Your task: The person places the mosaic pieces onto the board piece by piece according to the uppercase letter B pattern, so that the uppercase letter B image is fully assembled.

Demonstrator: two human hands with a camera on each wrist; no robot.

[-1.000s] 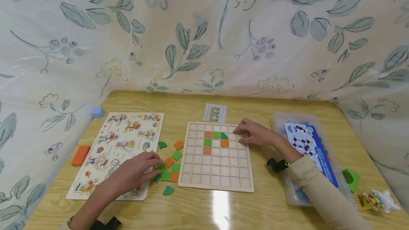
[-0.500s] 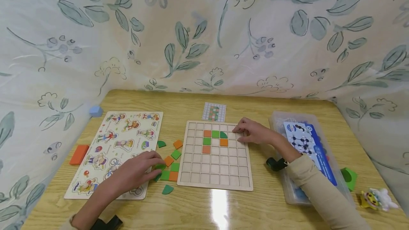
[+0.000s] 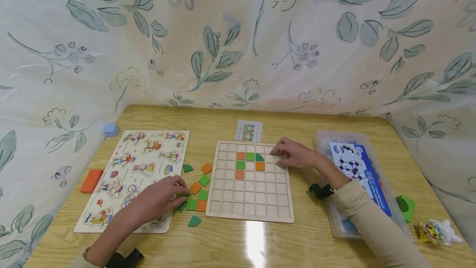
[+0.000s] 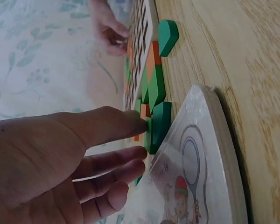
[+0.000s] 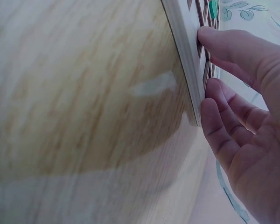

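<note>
Pinching a green tile (image 4: pixel 149 136) just left of the grid board (image 3: pixel 250 186), the left hand (image 3: pixel 158 197) has thumb and forefinger close together, the other fingers loosely bent and holding nothing (how firm the grip is, I cannot tell). A dark green piece (image 4: pixel 161 123) lies right beside that tile. The right hand (image 3: pixel 297 154) rests its fingertips on the grid board's right side, thumb and fingers apart and lightly bent, with nothing picked up.

To do this well, I'd take the tile by its edges and raise it straight up, so its neighbours aren't dragged along; light pressure from the right hand should be enough to steady the grid board.

Six laid tiles (image 3: pixel 251 156) sit in the grid board's far half. Against its left rim, other loose tiles (image 3: pixel 204 180) crowd the way, so a low sweep could scatter them. Farther left of it, the picture puzzle (image 3: pixel 128 171) lies beneath the left forearm, with a red block (image 3: pixel 91 180) and a blue block (image 3: pixel 110 130) past that. Just beyond the grid board's far edge is a pattern card (image 3: pixel 248 130). To its right, the plastic box (image 3: pixel 340 228) lies under the right sleeve (image 3: pixel 375 222); farther right are a green block (image 3: pixel 405 208) and a toy figure (image 3: pixel 431 231).
</note>
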